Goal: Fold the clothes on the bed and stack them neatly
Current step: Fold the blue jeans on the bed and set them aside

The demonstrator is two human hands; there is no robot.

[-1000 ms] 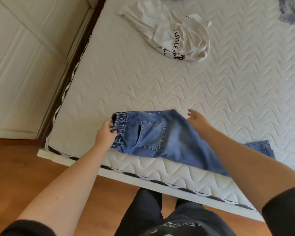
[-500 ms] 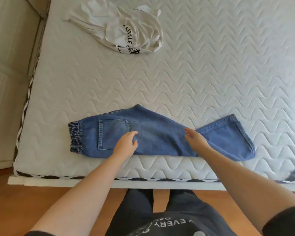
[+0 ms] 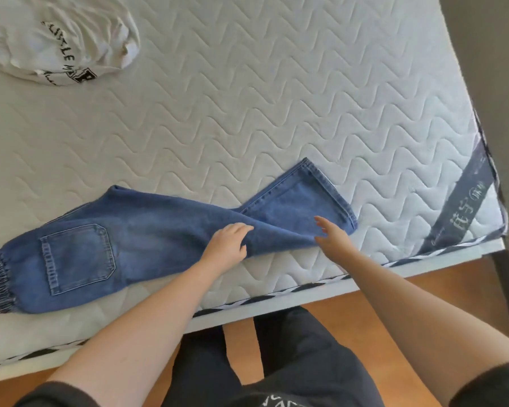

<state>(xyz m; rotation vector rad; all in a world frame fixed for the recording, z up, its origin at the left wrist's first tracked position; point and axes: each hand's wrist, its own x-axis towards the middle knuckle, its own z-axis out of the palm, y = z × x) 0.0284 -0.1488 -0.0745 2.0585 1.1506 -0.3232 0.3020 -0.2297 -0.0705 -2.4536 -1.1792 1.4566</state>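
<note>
Left hand (image 3: 228, 240) pressed palm-down on the jeans (image 3: 147, 239) near the knee, fingers curled lightly into the denim, pinching a ridge of cloth rather than fully gripping. Right hand (image 3: 331, 235) open, fingers spread, hovering just over the lower leg beside the hem, holding nothing. Jeans lying lengthwise along the near edge of the bed (image 3: 276, 92), already doubled leg on leg, back pocket up, elastic waistband at the far left, hem kinked up toward the right.

Probably mid-fold: smoothing and straightening the legs before bringing the hem across to the waistband. Next move likely needs a grip on the hem with the right, a pin at the knee with the left, and the kink flattened first, otherwise a crooked fold.

Crumpled white shirt (image 3: 56, 39) with black lettering well apart at the far left, not yet folded. Nothing between the hands and the waistband; plenty of bare mattress behind for a stack.
</note>
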